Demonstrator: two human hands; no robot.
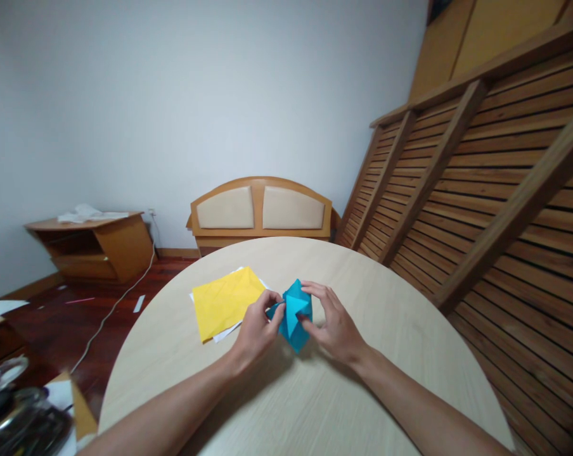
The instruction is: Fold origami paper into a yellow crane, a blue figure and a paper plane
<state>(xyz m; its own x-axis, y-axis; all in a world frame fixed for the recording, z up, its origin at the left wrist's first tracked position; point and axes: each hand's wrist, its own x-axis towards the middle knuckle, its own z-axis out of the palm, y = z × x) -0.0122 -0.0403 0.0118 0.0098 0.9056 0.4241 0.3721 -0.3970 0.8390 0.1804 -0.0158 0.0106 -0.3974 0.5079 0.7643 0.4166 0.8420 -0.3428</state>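
A folded blue paper piece (296, 313), with several pointed flaps, is held a little above the round table (362, 392). My left hand (262, 323) pinches a flap on its left side between thumb and fingers. On the other side my right hand (331, 320) grips the paper's right edge, thumb in front and fingertips near the top. Just left of my left hand lies a yellow sheet of paper (227, 301), creased, on top of white paper (229, 330) that shows at its edges.
Beyond the table stands a wooden headboard (258, 202) against the wall. Wooden slatted panels (457, 183) lean on the right. A low cabinet (120, 250) with white plastic on it is at the left, near a cable (120, 303). A glass pot (30, 418) sits lower left.
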